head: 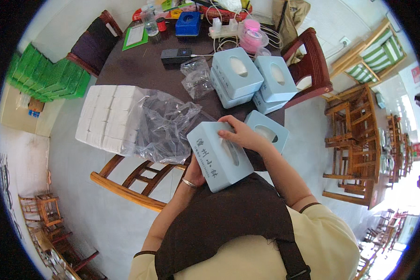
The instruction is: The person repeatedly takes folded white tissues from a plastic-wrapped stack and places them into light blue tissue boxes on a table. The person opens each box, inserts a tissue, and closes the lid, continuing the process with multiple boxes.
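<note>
Between my hands I hold a pale blue plastic tissue box [210, 157], tilted, with dark writing on its side and white tissue showing in its oval slot. My left hand [195, 171] supports it from the left and below, its fingers partly hidden. My right hand [241, 134] grips the upper face near the slot. Just past my right wrist lies another blue tissue box [271, 127], partly covered by my arm. Farther back stand two stacks of like boxes, a left stack [236, 75] and a right stack [276, 78]. To the left, a clear plastic bag [164, 122] encloses white tissue packs [106, 119].
Crumpled clear wrappers [196, 77] lie on the dark table [115, 68]. Behind are a black device [175, 55], a blue tin [188, 23], a power strip [224, 29] with cables and pink-lidded tubs [252, 36]. Wooden chairs stand left [133, 185] and right [309, 66].
</note>
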`<state>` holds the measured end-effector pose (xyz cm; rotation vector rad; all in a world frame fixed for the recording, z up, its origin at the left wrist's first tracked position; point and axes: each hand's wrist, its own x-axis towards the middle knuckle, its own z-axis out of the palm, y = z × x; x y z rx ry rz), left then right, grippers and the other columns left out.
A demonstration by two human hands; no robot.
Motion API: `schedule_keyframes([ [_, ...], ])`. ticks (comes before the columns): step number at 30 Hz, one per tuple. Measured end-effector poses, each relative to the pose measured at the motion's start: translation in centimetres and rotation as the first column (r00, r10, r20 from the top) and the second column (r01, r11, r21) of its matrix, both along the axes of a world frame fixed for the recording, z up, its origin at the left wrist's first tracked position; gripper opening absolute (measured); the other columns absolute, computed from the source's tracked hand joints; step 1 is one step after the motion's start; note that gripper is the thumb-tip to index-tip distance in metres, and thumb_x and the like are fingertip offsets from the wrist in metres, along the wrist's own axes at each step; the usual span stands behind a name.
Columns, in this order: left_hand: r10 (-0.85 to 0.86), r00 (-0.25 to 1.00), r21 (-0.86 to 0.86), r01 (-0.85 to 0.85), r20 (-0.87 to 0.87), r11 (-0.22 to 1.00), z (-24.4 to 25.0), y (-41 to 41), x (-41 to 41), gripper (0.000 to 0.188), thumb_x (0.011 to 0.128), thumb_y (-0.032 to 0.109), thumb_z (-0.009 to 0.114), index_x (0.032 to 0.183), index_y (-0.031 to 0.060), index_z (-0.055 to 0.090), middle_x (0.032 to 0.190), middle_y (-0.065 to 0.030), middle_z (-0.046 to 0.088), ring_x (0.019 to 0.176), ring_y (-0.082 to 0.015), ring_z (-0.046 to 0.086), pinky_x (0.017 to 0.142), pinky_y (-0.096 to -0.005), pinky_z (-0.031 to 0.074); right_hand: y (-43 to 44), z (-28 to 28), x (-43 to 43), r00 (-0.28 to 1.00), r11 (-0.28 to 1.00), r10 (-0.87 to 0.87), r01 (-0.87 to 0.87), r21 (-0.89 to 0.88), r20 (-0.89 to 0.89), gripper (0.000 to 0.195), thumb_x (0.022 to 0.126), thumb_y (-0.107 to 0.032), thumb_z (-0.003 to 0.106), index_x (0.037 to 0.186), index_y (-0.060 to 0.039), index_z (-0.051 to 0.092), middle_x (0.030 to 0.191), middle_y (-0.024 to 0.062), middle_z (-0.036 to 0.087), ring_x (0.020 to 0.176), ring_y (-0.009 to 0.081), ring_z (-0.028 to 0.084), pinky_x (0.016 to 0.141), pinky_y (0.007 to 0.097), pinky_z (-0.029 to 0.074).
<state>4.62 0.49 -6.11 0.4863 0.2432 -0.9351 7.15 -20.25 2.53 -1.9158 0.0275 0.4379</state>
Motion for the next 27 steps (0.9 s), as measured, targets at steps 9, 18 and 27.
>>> schedule_keyframes([
  [9, 0.215, 0.977, 0.225, -0.212, 0.014, 0.951, 0.3, -2.1, 0.2, 0.030, 0.094, 0.019, 0.044, 0.122, 0.0092, 0.044, 0.117, -0.0070, 0.055, 0.104, -0.0213, 0.057, 0.084, -0.0366, 0.051, -6.5, 2.8, -5.2, 0.896, 0.865, -0.316, 0.407, -0.292, 0.312, 0.041, 0.078, -0.020, 0.065, 0.114, -0.0054, 0.053, 0.105, 0.0085, 0.057, 0.093, 0.0187, 0.055, 0.078, 0.0324, 0.047],
  [18, 0.596, 0.708, 0.343, -0.705, 0.379, 0.620, 0.4, 4.1, 1.8, 0.034, 0.098, 0.025, 0.031, 0.120, 0.0034, 0.044, 0.117, -0.0096, 0.054, 0.104, -0.0230, 0.055, 0.087, -0.0355, 0.048, -5.8, 3.4, -2.9, 0.871, 0.686, -0.207, 0.453, -0.569, 0.445, 0.046, 0.076, -0.037, 0.062, 0.112, -0.0096, 0.055, 0.111, 0.0145, 0.056, 0.091, 0.0307, 0.060, 0.076, 0.0389, 0.048],
  [27, 0.572, 0.526, 0.330, -0.847, 0.630, 0.416, 5.0, 9.3, 2.4, 0.036, 0.097, 0.030, 0.035, 0.114, 0.0002, 0.047, 0.110, -0.0090, 0.056, 0.095, -0.0181, 0.057, 0.081, -0.0298, 0.048, 5.5, 6.1, 10.2, 0.820, 0.695, 0.234, 0.234, -0.679, 0.522, 0.043, 0.073, -0.038, 0.062, 0.105, -0.0098, 0.056, 0.102, 0.0156, 0.056, 0.087, 0.0355, 0.059, 0.073, 0.0443, 0.048],
])
